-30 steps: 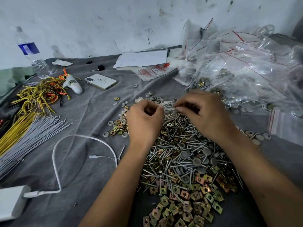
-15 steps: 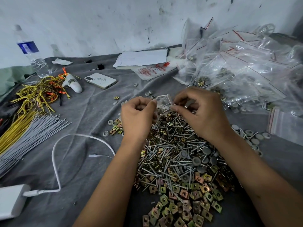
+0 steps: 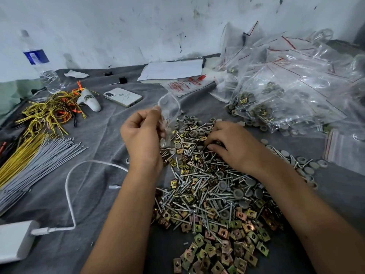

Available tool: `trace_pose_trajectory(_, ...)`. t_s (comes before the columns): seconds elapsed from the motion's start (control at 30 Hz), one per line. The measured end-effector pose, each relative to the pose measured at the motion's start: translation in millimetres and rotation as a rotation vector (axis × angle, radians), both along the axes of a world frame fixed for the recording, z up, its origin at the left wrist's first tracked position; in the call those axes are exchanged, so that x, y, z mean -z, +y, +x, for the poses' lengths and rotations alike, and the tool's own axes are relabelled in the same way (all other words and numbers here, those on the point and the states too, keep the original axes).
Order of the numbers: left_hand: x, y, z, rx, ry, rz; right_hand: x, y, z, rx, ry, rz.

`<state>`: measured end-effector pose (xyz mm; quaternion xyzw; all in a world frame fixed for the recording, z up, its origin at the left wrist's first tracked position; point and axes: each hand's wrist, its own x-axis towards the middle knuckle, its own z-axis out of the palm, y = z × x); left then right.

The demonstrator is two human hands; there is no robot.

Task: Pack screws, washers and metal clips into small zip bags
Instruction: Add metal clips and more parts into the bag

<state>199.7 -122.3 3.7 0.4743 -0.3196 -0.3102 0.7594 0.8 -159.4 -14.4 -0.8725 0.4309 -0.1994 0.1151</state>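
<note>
Left hand point(image 3: 142, 133) raised over the far left edge of the hardware heap, fingers curled and pinching a small clear plastic zip bag point(image 3: 168, 113) that stood upright, mouth gaping upward, with a few small parts dimly visible in its lower end. Right hand point(image 3: 233, 147) palm-down on the far part of the heap, fingers bent into the pieces; whatever lay under the fingertips hidden, so grasp impossible to tell.

Heaped on the grey cloth point(image 3: 94, 194): silver pan-head screws point(image 3: 199, 186) through the middle, round grey washers point(image 3: 238, 193) scattered among them and along the right edge, square brass-coloured metal clips point(image 3: 217, 252) spread at the near end.

Piled at the right against the wall, filled clear zip bags with red seal lines point(image 3: 276, 95). At the left, a bundle of grey cable ties point(image 3: 39, 161), tangled yellow and orange wires point(image 3: 49, 115), a white phone point(image 3: 123, 97) lying face down, a clear water bottle with a blue label point(image 3: 42, 66), and a white charger brick point(image 3: 16, 241) with its cable looping toward the left forearm.
</note>
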Motion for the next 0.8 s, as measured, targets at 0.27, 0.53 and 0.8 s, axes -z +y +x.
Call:
trace_pose_trajectory(0.27,10,1,-6,-0.111,-0.75,-0.023,-7,2,-4,0.107,-0.442,0.069)
trace_pose_trajectory(0.53,22,1,-25,0.217,-0.982,0.075,-1,-2,0,0.201,-0.496,0.119)
trace_pose_trajectory(0.8,22,-1,-23,0.203,-1.207,-0.123,0,-3,0,0.19,-0.468,0.151)
